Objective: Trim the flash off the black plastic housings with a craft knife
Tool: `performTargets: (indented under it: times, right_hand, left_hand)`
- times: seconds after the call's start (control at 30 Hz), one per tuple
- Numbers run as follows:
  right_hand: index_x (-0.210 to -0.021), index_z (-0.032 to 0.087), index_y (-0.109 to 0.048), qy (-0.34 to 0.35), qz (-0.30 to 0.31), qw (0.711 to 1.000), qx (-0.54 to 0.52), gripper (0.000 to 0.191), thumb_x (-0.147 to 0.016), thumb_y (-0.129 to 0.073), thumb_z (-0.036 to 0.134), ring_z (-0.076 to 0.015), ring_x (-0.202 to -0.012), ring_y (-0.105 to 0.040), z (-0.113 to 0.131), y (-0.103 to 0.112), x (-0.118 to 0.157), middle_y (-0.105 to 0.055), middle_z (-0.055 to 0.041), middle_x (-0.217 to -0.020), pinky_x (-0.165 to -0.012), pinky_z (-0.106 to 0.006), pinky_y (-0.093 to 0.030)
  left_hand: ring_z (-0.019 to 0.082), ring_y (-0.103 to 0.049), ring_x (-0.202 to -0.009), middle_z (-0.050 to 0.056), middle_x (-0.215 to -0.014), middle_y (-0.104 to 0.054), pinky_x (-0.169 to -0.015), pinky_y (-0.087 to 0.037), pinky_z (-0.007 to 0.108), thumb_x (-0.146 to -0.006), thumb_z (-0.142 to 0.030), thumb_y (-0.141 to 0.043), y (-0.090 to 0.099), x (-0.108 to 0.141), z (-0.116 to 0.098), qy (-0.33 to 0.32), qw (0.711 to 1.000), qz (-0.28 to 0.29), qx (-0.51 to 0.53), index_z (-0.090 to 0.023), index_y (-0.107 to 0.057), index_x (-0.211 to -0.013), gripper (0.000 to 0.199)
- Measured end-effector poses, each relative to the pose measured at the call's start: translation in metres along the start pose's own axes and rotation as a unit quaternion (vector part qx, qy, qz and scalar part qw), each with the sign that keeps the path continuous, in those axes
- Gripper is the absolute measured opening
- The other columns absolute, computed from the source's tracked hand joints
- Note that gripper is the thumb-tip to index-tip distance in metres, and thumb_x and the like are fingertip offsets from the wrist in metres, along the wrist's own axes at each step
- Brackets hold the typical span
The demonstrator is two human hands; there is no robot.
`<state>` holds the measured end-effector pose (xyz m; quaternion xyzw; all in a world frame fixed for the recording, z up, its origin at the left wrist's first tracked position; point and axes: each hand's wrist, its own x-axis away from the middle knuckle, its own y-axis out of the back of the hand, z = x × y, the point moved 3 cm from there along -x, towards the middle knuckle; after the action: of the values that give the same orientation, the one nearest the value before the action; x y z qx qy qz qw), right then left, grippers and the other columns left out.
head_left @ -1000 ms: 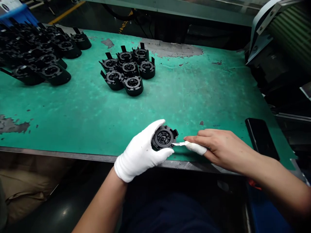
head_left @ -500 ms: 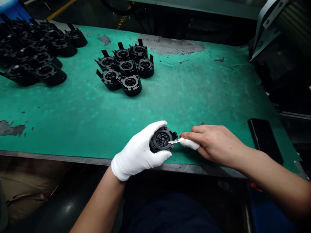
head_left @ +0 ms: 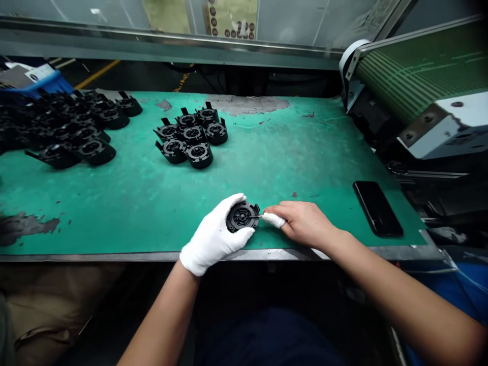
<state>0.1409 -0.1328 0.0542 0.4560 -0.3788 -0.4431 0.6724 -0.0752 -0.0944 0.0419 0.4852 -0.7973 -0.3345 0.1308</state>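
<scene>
The 2 hands are dressed differently. The left hand (head_left: 213, 229) wears 1 white glove (head_left: 204, 244), close-fitting and smooth, matte like knit cloth, covering the visible thumb and finger to their rounded tips and ending in a plain cuff (head_left: 191, 263) at the wrist. The right hand (head_left: 305, 221) is bare except for 1 white cover (head_left: 273, 220), slightly wrinkled, around the thumb. Both forearms are bare. Dark navy clothing (head_left: 282, 335) shows below, its details lost in shadow.
</scene>
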Motion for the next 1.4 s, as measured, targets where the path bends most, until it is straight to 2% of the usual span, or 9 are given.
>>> performTargets:
  times: [0.2, 0.3, 0.37, 0.6, 0.77, 0.93, 1.13, 1.3, 1.4]
  right_hand:
    - [-0.117, 0.026, -0.066, -0.067, 0.012, 0.985, -0.161, 0.031, -0.095, -0.045, 0.019, -0.0195, -0.084, -0.071, 0.009, -0.003, 0.032, -0.077, -0.0007, -0.096, -0.070, -0.027, -0.049]
    - [-0.123, 0.025, -0.064, -0.039, 0.039, 0.982, -0.180, 0.039, -0.092, -0.045, 0.014, -0.0208, -0.097, -0.070, 0.017, -0.010, 0.045, -0.074, -0.0031, -0.110, -0.082, -0.030, -0.052]
    - [-0.128, 0.026, -0.063, -0.020, 0.050, 0.983, -0.175, 0.043, -0.091, -0.044, 0.012, -0.0220, -0.104, -0.067, 0.020, -0.014, 0.047, -0.071, -0.0045, -0.119, -0.089, -0.034, -0.051]
    - [-0.135, 0.025, -0.059, 0.003, 0.091, 0.982, -0.166, 0.049, -0.091, -0.044, 0.010, -0.0229, -0.106, -0.068, 0.027, -0.015, 0.035, -0.070, -0.0062, -0.123, -0.091, -0.036, -0.055]
    - [-0.130, 0.026, -0.062, 0.033, 0.137, 0.976, -0.167, 0.052, -0.086, -0.045, 0.005, -0.0226, -0.105, -0.069, 0.024, -0.009, 0.029, -0.072, -0.0045, -0.120, -0.090, -0.035, -0.055]
    - [-0.136, 0.025, -0.057, 0.043, 0.116, 0.981, -0.150, 0.055, -0.086, -0.044, 0.005, -0.0222, -0.105, -0.069, 0.018, -0.012, 0.032, -0.070, -0.0069, -0.122, -0.088, -0.035, -0.056]
    - [-0.132, 0.029, -0.058, 0.048, 0.153, 0.979, -0.130, 0.054, -0.086, -0.044, 0.005, -0.0228, -0.097, -0.070, 0.020, -0.007, 0.026, -0.072, -0.0039, -0.114, -0.083, -0.036, -0.056]
    - [-0.139, 0.030, -0.053, 0.050, 0.118, 0.984, -0.126, 0.060, -0.085, -0.044, 0.004, -0.0225, -0.098, -0.069, 0.020, -0.009, 0.024, -0.070, -0.0042, -0.116, -0.082, -0.035, -0.055]
    - [-0.139, 0.029, -0.052, 0.050, 0.142, 0.980, -0.127, 0.061, -0.084, -0.044, 0.003, -0.0225, -0.097, -0.070, 0.020, -0.011, 0.022, -0.070, -0.0039, -0.114, -0.081, -0.035, -0.055]
  left_hand:
    - [0.030, -0.055, -0.133, 0.012, -0.143, -0.056, -0.113, -0.045, 0.049, -0.075, -0.051, -0.080, -0.024, 0.036, -0.004, 0.075, 0.987, -0.137, 0.033, -0.022, -0.045, -0.141, 0.080]
    - [0.030, -0.054, -0.134, 0.013, -0.144, -0.055, -0.114, -0.044, 0.049, -0.074, -0.053, -0.080, -0.033, 0.046, -0.004, 0.085, 0.978, -0.184, 0.039, -0.022, -0.043, -0.143, 0.084]
    - [0.030, -0.055, -0.133, 0.012, -0.143, -0.056, -0.113, -0.045, 0.048, -0.073, -0.055, -0.081, -0.035, 0.047, -0.003, 0.088, 0.977, -0.189, 0.036, -0.023, -0.044, -0.144, 0.086]
    - [0.029, -0.056, -0.131, 0.012, -0.143, -0.056, -0.112, -0.048, 0.045, -0.072, -0.055, -0.081, -0.034, 0.047, -0.002, 0.073, 0.979, -0.192, 0.005, -0.023, -0.043, -0.145, 0.089]
    - [0.030, -0.057, -0.131, 0.013, -0.143, -0.057, -0.112, -0.049, 0.046, -0.072, -0.055, -0.081, -0.034, 0.048, -0.002, 0.064, 0.979, -0.194, 0.003, -0.022, -0.044, -0.145, 0.088]
    - [0.030, -0.056, -0.132, 0.014, -0.143, -0.056, -0.113, -0.048, 0.046, -0.073, -0.054, -0.081, -0.035, 0.049, -0.002, 0.048, 0.980, -0.194, 0.002, -0.020, -0.042, -0.146, 0.089]
    - [0.031, -0.059, -0.129, 0.014, -0.141, -0.059, -0.110, -0.051, 0.047, -0.074, -0.054, -0.080, -0.033, 0.048, -0.005, 0.045, 0.978, -0.205, -0.016, -0.020, -0.043, -0.145, 0.087]
    - [0.030, -0.059, -0.128, 0.015, -0.140, -0.059, -0.109, -0.052, 0.046, -0.074, -0.054, -0.080, -0.034, 0.048, -0.005, 0.030, 0.979, -0.203, -0.008, -0.019, -0.043, -0.145, 0.087]
    - [0.029, -0.059, -0.129, 0.014, -0.141, -0.058, -0.111, -0.051, 0.044, -0.073, -0.053, -0.082, -0.034, 0.048, -0.004, 0.032, 0.978, -0.206, -0.004, -0.019, -0.043, -0.145, 0.089]
